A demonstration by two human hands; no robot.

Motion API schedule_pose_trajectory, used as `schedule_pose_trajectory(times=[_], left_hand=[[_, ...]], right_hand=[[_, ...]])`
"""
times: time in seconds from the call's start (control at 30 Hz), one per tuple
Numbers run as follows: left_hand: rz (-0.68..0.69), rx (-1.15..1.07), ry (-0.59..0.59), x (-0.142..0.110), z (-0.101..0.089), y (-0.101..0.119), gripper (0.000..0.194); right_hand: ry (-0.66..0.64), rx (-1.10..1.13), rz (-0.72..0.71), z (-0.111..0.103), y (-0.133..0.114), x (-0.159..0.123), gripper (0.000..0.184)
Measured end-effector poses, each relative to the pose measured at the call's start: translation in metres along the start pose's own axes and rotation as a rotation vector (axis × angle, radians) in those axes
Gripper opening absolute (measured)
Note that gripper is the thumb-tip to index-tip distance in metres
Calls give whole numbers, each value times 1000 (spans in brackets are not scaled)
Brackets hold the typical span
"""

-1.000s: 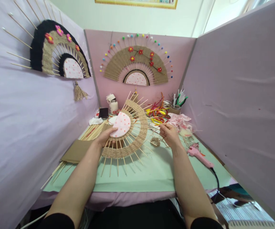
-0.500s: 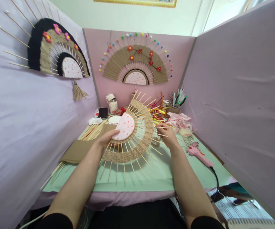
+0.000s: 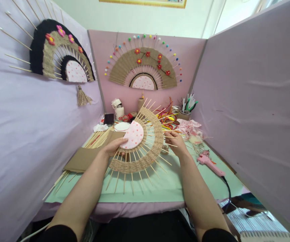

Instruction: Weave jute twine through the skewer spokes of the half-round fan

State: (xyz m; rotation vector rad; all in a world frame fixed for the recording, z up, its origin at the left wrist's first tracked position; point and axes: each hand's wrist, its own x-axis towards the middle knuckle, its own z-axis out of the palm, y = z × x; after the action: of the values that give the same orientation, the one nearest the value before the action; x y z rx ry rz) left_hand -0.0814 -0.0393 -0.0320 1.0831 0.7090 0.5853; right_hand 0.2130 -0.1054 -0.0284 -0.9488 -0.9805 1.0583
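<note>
If your right hand [image 3: 175, 143], grip unclear, tugs beside the fan [image 3: 136, 136] your left hand [image 3: 114, 146] clamps, spokes [image 3: 132, 183] could snap.

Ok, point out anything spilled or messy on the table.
No spill shows. The pink cloth lies crumpled at the back right of the table, and the red and yellow cords beside it look tangled; both seem untidy.

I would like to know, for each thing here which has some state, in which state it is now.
Woven fan: held, tilted, partly woven
Left hand: gripping Woven fan at its dotted centre
Right hand: at the outer edge; grip unclear
Pink glue gun: lying down; on or off unclear
White bottle: upright
Pink cloth: crumpled
Tassel: hanging
</note>
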Motion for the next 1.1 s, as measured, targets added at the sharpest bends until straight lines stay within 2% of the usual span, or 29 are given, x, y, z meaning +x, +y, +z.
schedule_pose_trajectory(times=[0.23,0.5,0.83,0.97,1.1], left_hand=[[4,123,-69,0,-2,0,59],[34,206,-47,-4,6,6,57],[42,245,0,-7,2,9,56],[44,252,14,-7,0,9,55],[43,263,38,-7,-1,9,52]], right_hand=[[-151,145,149,-4,-6,-3,33],[-185,179,249,-10,-8,-2,39],[-223,170,366,-18,-10,-2,31],[-217,106,349,-19,-11,-2,27],[-197,-97,232,-18,-9,-3,24]])
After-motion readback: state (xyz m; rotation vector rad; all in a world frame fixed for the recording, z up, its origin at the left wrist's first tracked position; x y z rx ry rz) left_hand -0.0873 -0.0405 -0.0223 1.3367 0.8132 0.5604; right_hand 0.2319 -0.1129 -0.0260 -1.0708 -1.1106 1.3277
